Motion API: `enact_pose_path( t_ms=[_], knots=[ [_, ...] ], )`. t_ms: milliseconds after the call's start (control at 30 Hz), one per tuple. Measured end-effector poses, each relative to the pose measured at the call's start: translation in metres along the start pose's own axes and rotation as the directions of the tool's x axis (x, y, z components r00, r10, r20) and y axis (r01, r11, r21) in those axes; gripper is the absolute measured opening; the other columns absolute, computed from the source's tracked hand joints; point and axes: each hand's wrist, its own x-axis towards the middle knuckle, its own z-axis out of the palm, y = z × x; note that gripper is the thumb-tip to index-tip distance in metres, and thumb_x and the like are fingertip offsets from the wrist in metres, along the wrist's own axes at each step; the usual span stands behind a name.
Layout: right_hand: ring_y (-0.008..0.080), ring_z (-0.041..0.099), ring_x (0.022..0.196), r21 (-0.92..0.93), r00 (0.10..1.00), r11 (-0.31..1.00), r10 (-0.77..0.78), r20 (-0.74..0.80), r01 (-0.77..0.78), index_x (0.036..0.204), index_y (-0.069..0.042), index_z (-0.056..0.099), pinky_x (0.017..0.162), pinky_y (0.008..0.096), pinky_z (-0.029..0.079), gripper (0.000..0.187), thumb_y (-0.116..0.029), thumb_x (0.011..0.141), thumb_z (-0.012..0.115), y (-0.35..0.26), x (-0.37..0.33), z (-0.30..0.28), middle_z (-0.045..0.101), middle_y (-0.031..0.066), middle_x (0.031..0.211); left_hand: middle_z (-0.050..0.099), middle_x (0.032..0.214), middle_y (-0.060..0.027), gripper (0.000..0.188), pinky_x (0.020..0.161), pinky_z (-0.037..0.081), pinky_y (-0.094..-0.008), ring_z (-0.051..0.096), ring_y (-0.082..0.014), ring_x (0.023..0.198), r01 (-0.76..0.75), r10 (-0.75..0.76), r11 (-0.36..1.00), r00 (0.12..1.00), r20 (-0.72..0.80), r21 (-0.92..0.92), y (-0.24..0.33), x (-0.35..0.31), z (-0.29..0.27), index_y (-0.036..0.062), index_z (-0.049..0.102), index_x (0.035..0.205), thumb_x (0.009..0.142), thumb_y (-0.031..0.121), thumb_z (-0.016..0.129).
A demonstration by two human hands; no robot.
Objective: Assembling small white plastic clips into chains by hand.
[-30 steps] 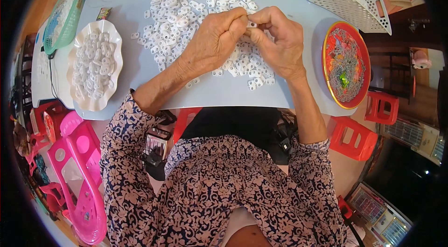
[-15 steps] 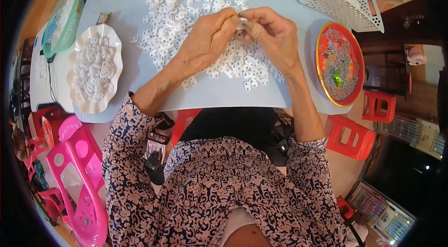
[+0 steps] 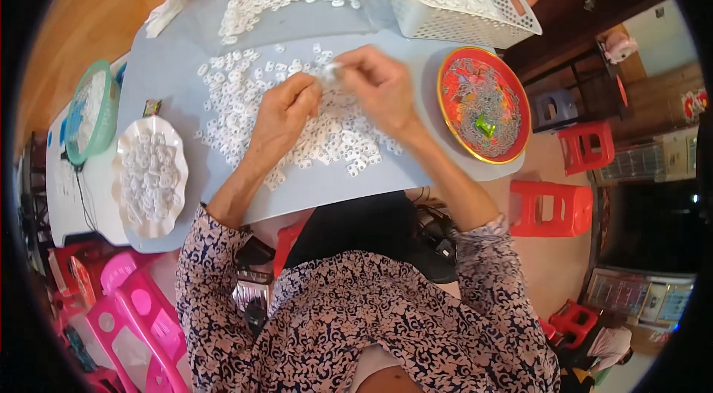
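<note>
- We see a small dark rectangular packet [image 3: 151,107] lying left of the white pieces [image 3: 245,107].
- Our left hand [image 3: 282,122] and right hand [image 3: 379,89] pinch one small white piece [image 3: 331,72] together, fingers curled.

A round red plate with a gold rim [image 3: 448,100], heaped with tangled silvery bits around one green piece, sat near the right edge of the grey bench [image 3: 386,179]. A white perforated plastic basket [image 3: 475,20] stood at the far right corner. By the left edge lay a white scalloped dish [image 3: 177,163] and a green mesh basket [image 3: 108,120]. Red plastic stools [image 3: 553,207] stood on the floor to the right.
</note>
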Motion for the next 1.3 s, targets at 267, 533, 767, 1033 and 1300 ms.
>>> enact_pose_path(
  t_ms=[267, 533, 767, 1033, 1300],
  knots=[
    [0.0109, 0.061, 0.065, -0.644, 0.903, 0.747, -0.378, -0.205, 0.166, 0.093, -0.001, 0.065, 0.059, 0.0241, 0.048, 0.011, -0.008, 0.086, 0.059, -0.034, 0.08, -0.128, 0.066, 0.006, 0.076, 0.045, 0.061, -0.0009, 0.015, 0.053, 0.036, -0.0252, 0.041, -0.0076, 0.059, -0.011, 0.014, 0.998, 0.999, 0.05, -0.06, -0.001, -0.003, 0.004, -0.0003, 0.055, 0.081, 0.089, 0.011, 0.049],
    [0.0084, 0.055, 0.063, -0.436, 0.969, 0.867, -0.188, 0.161, 0.241, 0.089, -0.002, 0.064, 0.059, 0.0242, 0.046, 0.009, -0.008, 0.084, 0.061, -0.015, 0.059, -0.006, 0.063, 0.0061, 0.073, 0.045, 0.061, -0.0029, 0.017, 0.053, 0.037, -0.0275, 0.041, -0.0087, 0.059, -0.005, 0.012, 0.99, 0.999, 0.042, -0.142, -0.011, -0.005, 0.008, -0.0021, 0.055, 0.081, 0.087, 0.013, 0.05],
    [0.0128, 0.059, 0.068, -0.335, 0.727, 0.861, -0.056, 0.684, 0.382, 0.096, -0.002, 0.064, 0.064, 0.0258, 0.049, 0.018, -0.006, 0.079, 0.065, -0.005, 0.104, 0.088, 0.065, 0.0062, 0.081, 0.053, 0.067, -0.0229, 0.014, 0.057, 0.044, -0.0395, 0.053, -0.0323, 0.058, -0.11, 0.115, 0.991, 0.992, 0.058, -0.077, -0.009, -0.006, 0.013, -0.003, 0.055, 0.078, 0.081, 0.01, 0.049],
    [0.0149, 0.055, 0.061, -0.313, 0.434, 0.804, 0.076, 0.898, 0.506, 0.085, -0.002, 0.063, 0.058, 0.0278, 0.046, 0.013, -0.004, 0.073, 0.066, -0.008, 0.117, 0.104, 0.061, 0.005, 0.071, 0.053, 0.066, -0.0241, 0.012, 0.057, 0.044, -0.0437, 0.054, -0.0416, 0.061, -0.114, 0.122, 0.989, 0.989, 0.081, -0.093, -0.01, -0.003, 0.014, -0.0034, 0.053, 0.075, 0.078, 0.008, 0.05],
    [0.0059, 0.047, 0.051, -0.488, 0.578, 0.872, 0.386, 0.719, 0.025, 0.08, 0.0, 0.063, 0.05, 0.0242, 0.04, 0.007, -0.006, 0.081, 0.063, -0.014, 0.11, 0.061, 0.06, 0.0014, 0.065, 0.051, 0.063, -0.0227, 0.011, 0.056, 0.042, -0.0434, 0.052, -0.04, 0.059, -0.148, 0.165, 0.983, 0.973, 0.16, -0.113, 0.004, -0.009, 0.018, -0.0031, 0.051, 0.075, 0.079, 0.007, 0.049]
  ],
)
